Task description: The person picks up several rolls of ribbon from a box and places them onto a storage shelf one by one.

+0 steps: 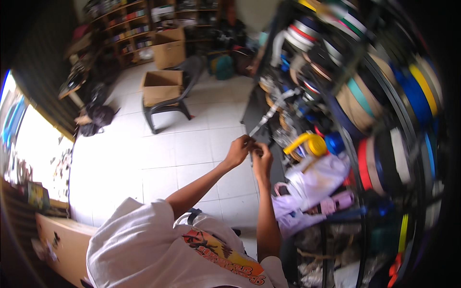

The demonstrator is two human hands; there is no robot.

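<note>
My left hand [238, 150] is closed, its fingertips pinched together in front of my body. A thin pale strip [267, 116] runs from those fingertips up and right to the cluttered shelf [277, 165]; its far end is lost among the goods. Almost touching it, my right hand [262, 162] has its fingers curled inward. Whatever lies between the right fingers is too small and blurred to make out. Close by on the right are a yellow roll of webbing [314, 144] and a blue roll [336, 143].
A black rack with large webbing rolls [357, 103] fills the right side. Below the yellow roll lies pale lilac plastic [312, 185]. An open cardboard box [162, 88] sits on a dark plastic chair [170, 108]. Shelves [127, 29] stand behind; a wooden panel [62, 240] is at lower left.
</note>
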